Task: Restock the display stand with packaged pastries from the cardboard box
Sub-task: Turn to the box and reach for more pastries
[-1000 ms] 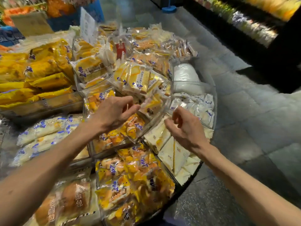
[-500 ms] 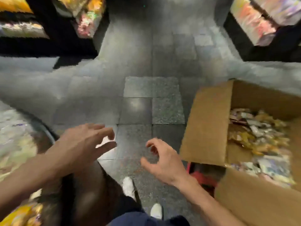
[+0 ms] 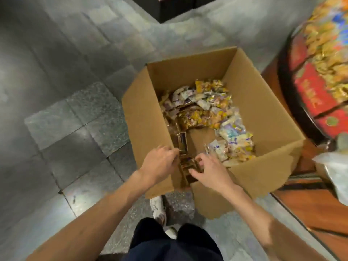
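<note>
An open cardboard box (image 3: 146, 117) stands on the floor in front of me. Packaged pastries (image 3: 212, 110) in clear, yellow and purple wrappers lie along its far and right sides, and several dark brown packs (image 3: 182, 142) sit at the near left. Both hands are inside the box at its near edge. My left hand (image 3: 160, 163) has curled fingers at a dark pack, and the fingertips are hidden. My right hand (image 3: 210, 171) hovers with loosely bent fingers over the brown packs and holds nothing that I can see.
A round display stand (image 3: 308, 98) with red panels and yellow packs rises at the right, close to the box. A white plastic bag (image 3: 335, 170) lies at the right edge. A dark shelf base (image 3: 178, 10) stands at the top. Grey tiled floor (image 3: 75, 119) spreads left; my shoes (image 3: 158, 206) are beside the box.
I have turned from the pastry stand to the box on the floor. Both hands, empty in the air half a second ago, have dropped into the box's near end.
</note>
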